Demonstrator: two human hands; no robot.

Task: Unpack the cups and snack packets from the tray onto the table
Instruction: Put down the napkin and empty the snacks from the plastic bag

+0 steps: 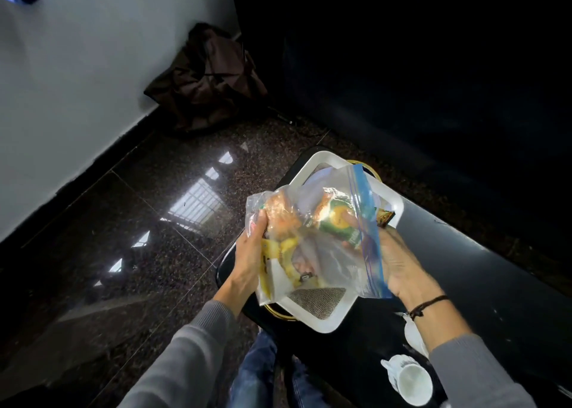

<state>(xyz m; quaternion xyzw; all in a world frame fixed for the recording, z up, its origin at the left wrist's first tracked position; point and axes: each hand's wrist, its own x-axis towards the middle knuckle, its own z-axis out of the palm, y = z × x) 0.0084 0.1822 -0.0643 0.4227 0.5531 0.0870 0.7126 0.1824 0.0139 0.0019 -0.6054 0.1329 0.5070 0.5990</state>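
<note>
Both hands on the zip bag [322, 240] of snack packets, held just above the white tray [318, 322]. Left hand [250, 253] is clamped on the bag's closed end on the tray's left side. Right hand [402, 271] is at the blue zip edge on the tray's right side; can't tell how tight those fingers are, the bag hides them.

Risks, my read:
- Zip end tilts down and packets spill, green packet [340, 222] first, probably onto the tray or the floor left of it.
- Plastic is slick and the load is lumpy, so it could slide out of my left pinch.
- White cup [413, 383] sits on the table near the tray's near corner, under my right forearm; an elbow swing could knock it.
</note>
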